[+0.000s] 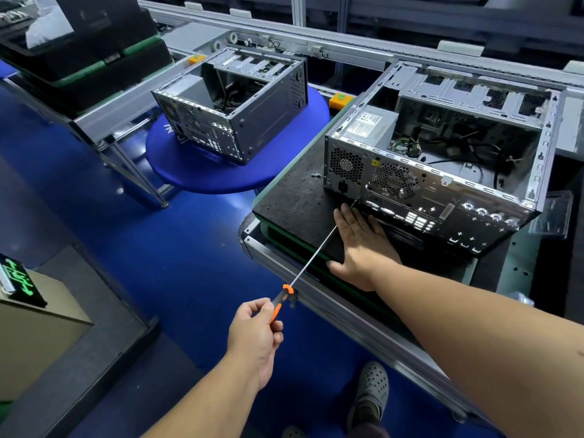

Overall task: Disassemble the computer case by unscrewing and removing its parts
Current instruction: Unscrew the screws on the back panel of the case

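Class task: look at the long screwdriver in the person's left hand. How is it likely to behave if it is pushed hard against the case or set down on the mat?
The screwdriver has a very long, thin shaft, so pushed hard it may flex or skid off the screw. The left hand grips only the handle's end, so the tip probably wanders; the right hand lies flat beside it. Laid on the black mat, its round shaft might roll.

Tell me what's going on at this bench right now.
A person is taking apart an open computer case lying on a black mat. Their left hand grips a long screwdriver, its tip at the case's rear panel below the power supply. Their right hand rests flat on the mat beside the tip. A second case sits behind.
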The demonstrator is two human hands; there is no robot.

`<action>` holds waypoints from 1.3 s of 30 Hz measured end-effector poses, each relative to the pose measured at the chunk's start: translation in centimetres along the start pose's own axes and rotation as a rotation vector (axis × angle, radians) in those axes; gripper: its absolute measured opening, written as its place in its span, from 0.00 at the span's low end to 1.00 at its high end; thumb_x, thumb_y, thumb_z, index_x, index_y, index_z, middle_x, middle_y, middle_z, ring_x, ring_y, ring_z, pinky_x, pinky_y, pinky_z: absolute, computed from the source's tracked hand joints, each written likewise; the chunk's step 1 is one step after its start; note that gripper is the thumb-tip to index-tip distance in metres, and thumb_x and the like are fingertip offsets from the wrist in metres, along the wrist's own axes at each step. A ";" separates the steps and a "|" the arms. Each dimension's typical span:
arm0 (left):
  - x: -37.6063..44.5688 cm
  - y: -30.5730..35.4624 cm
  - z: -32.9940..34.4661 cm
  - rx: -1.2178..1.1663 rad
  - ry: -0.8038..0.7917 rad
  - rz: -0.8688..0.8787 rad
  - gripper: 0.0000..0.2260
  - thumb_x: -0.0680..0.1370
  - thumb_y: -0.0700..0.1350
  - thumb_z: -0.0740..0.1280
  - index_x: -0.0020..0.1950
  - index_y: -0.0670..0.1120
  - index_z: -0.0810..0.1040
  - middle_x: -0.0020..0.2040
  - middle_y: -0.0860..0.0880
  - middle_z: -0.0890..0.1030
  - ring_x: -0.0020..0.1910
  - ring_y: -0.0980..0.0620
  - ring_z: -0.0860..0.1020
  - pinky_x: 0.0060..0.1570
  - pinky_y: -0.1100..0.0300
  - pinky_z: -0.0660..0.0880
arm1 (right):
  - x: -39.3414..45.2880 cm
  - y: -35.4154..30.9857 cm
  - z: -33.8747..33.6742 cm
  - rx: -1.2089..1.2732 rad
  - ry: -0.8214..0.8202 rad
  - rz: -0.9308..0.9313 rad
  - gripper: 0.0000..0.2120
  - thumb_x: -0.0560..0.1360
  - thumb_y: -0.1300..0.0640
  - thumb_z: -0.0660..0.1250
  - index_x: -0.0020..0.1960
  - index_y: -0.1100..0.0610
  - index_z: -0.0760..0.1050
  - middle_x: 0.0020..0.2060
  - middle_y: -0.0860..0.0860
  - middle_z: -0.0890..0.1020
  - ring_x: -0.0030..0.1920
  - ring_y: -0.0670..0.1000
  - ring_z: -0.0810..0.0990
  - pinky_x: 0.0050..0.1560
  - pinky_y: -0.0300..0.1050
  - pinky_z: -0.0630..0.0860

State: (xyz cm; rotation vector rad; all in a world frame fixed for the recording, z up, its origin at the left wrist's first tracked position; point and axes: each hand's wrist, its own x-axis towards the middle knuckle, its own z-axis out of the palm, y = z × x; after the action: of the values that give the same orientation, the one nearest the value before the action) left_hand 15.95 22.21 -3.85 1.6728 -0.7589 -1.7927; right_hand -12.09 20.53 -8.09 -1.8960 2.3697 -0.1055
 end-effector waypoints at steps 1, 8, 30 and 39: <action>0.1 -0.1 -0.1 0.019 0.009 -0.010 0.06 0.86 0.44 0.66 0.60 0.43 0.80 0.47 0.43 0.80 0.34 0.53 0.77 0.29 0.61 0.73 | 0.0 0.0 0.0 -0.003 -0.001 0.000 0.54 0.69 0.25 0.52 0.81 0.49 0.29 0.81 0.48 0.33 0.82 0.48 0.37 0.80 0.55 0.39; -0.1 0.2 0.4 0.033 0.069 -0.166 0.18 0.86 0.57 0.61 0.56 0.46 0.83 0.34 0.44 0.82 0.26 0.52 0.74 0.23 0.60 0.66 | -0.1 0.0 -0.1 0.018 -0.001 -0.002 0.54 0.69 0.25 0.53 0.81 0.49 0.28 0.81 0.48 0.32 0.81 0.48 0.36 0.80 0.55 0.39; -0.2 0.6 -0.1 0.033 -0.002 -0.156 0.19 0.86 0.60 0.62 0.57 0.46 0.81 0.35 0.45 0.81 0.28 0.51 0.76 0.24 0.60 0.68 | -0.2 -0.1 -0.3 0.008 -0.007 0.008 0.54 0.69 0.25 0.53 0.81 0.49 0.29 0.81 0.48 0.33 0.82 0.48 0.36 0.80 0.55 0.39; -0.4 0.8 -0.4 -0.084 -0.087 -0.119 0.09 0.83 0.40 0.69 0.63 0.41 0.77 0.45 0.43 0.79 0.34 0.50 0.77 0.30 0.59 0.72 | -0.2 -0.2 -0.4 0.009 -0.010 0.007 0.54 0.69 0.25 0.53 0.82 0.49 0.30 0.81 0.48 0.34 0.82 0.48 0.36 0.81 0.55 0.40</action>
State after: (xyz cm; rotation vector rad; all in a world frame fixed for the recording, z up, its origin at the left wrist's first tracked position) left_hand 16.43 21.95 -3.02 1.6242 -0.6225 -1.9631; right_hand -11.94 20.63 -7.64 -1.8794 2.3660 -0.1053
